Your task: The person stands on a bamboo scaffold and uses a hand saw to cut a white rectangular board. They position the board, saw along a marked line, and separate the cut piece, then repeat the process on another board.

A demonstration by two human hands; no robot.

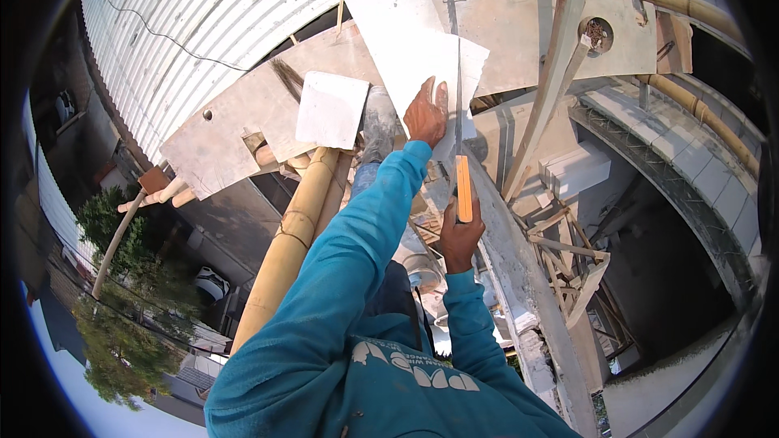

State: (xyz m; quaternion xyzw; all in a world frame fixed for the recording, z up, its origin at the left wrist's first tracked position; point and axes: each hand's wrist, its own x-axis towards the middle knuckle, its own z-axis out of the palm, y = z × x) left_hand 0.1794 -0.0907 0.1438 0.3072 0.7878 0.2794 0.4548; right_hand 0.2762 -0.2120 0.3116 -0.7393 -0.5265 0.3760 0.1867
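A handsaw (463, 186) with an orange handle is gripped in my right hand (462, 237), its long thin blade pointing away from me. The blade lies along the right part of a white block (422, 57), which looks like lightweight concrete. On that block's near part rests my left hand (428, 113), fingers stretched and apart, pressing down beside the blade. Left of it, a smaller white block piece (331, 109) sits on the plywood planks (499, 36). My dusty shoe (379, 126) stands between the two pieces. How deep the blade sits in the block I cannot tell.
Corrugated roofing (195, 16) spreads at the far left. A bamboo pole (284, 243) runs under the planks, and an upright wooden post (560, 49) stands right of the saw. White blocks (574, 170) are stacked below right. Drops open beside the planks; a round bucket holds rusty bits (598, 35).
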